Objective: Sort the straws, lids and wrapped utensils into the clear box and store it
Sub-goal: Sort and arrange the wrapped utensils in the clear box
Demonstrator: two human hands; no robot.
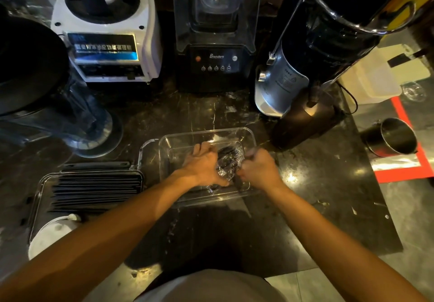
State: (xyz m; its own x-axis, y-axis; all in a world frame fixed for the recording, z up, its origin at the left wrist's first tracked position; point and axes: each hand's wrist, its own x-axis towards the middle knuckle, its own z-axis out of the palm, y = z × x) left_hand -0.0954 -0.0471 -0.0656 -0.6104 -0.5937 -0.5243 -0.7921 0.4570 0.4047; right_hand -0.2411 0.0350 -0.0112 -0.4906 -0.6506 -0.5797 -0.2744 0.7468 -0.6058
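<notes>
The clear box (251, 137) sits on the dark marble counter in front of me. Both hands are inside it. My left hand (203, 165) and my right hand (257, 169) press on a bundle of black wrapped utensils (229, 160) in crinkled clear plastic at the box's middle. To the left, a clear tray (40, 189) holds a row of several black straws (96, 190). A white lid (50, 233) lies at the tray's near end. A second clear rim (145, 145) shows just left of the box.
Along the back stand a white blender base (108, 43), a black blender (215, 62) and a tall dark machine (305, 85). A blender jar (77, 123) lies at the left. A steel cup (394, 138) stands beyond the counter's right edge.
</notes>
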